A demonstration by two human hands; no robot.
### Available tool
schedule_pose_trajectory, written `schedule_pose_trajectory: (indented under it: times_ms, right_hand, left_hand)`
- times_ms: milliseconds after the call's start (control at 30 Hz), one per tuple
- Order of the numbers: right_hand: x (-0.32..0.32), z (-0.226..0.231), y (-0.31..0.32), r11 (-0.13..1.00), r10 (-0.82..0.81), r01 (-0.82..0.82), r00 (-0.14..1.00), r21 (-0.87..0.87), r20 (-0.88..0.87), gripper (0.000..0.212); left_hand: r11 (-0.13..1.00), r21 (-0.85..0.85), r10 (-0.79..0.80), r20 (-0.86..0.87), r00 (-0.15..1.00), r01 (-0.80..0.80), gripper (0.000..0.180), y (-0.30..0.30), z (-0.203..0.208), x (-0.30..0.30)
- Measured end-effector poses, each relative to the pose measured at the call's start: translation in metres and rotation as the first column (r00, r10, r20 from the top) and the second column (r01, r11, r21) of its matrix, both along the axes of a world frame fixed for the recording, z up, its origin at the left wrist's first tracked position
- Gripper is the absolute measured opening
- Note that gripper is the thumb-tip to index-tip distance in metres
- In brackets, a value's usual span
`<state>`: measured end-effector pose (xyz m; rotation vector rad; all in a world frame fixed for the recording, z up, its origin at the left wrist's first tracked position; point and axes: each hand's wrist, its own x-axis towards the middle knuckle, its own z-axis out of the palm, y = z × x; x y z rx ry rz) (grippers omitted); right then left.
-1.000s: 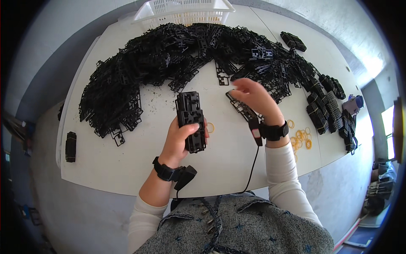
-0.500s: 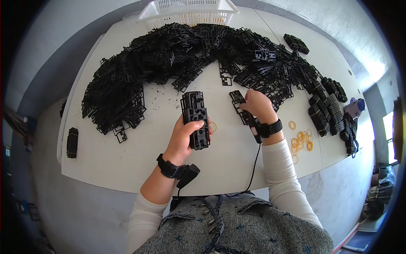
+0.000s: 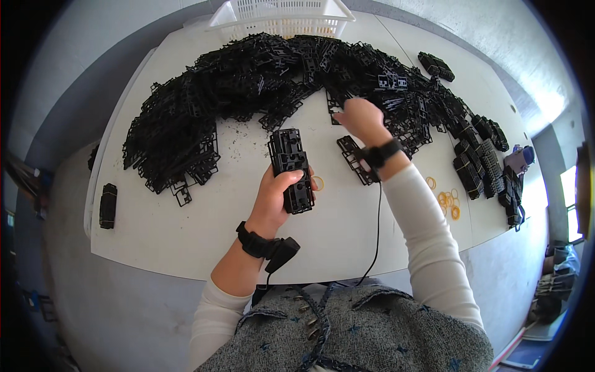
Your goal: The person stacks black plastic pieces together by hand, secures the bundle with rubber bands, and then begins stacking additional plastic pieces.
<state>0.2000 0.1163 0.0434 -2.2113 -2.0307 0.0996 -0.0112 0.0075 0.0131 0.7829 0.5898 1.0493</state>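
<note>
My left hand (image 3: 274,192) is wrapped round a stack of black plastic frames (image 3: 290,167), held upright over the table's middle with the thumb lying across its top face. Farther off and to the right, my right hand (image 3: 364,119) is at the near edge of a big heap of black plastic frames (image 3: 248,80). Its fingers are curled inward beside a loose black frame (image 3: 333,116) jutting from the heap; what they pinch, if anything, is hidden. Under my right wrist lies another small stack of frames (image 3: 354,158). A yellow rubber band (image 3: 318,183) rests beside my left hand.
Several yellow rubber bands (image 3: 447,199) lie right of my right forearm. Banded black bundles (image 3: 469,175) line the right side, near a purple object (image 3: 519,159). One bundle (image 3: 108,206) stands at the left edge. A white basket (image 3: 282,25) sits behind the heap.
My right hand has left the small stack and moved away from me to the heap's edge. My left hand still holds its stack, shifted slightly right.
</note>
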Motion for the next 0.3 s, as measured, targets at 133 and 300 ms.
schedule_pose_trajectory:
  times_ms: [133, 300]
  right_hand:
    - [-0.012, -0.037, 0.031, 1.000, 0.022, -0.022, 0.998, 0.005, 0.057, 0.030]
    - [-0.020, -0.044, 0.031, 0.988, 0.018, -0.013, 0.999, -0.153, 0.034, 0.029]
  left_hand:
    - [1.000, 0.015, -0.006, 0.032, 0.999, 0.006, 0.030, 0.003, -0.001, 0.000]
    - [1.000, -0.006, -0.017, 0.067, 0.998, 0.017, 0.033, 0.004, -0.004, -0.004]
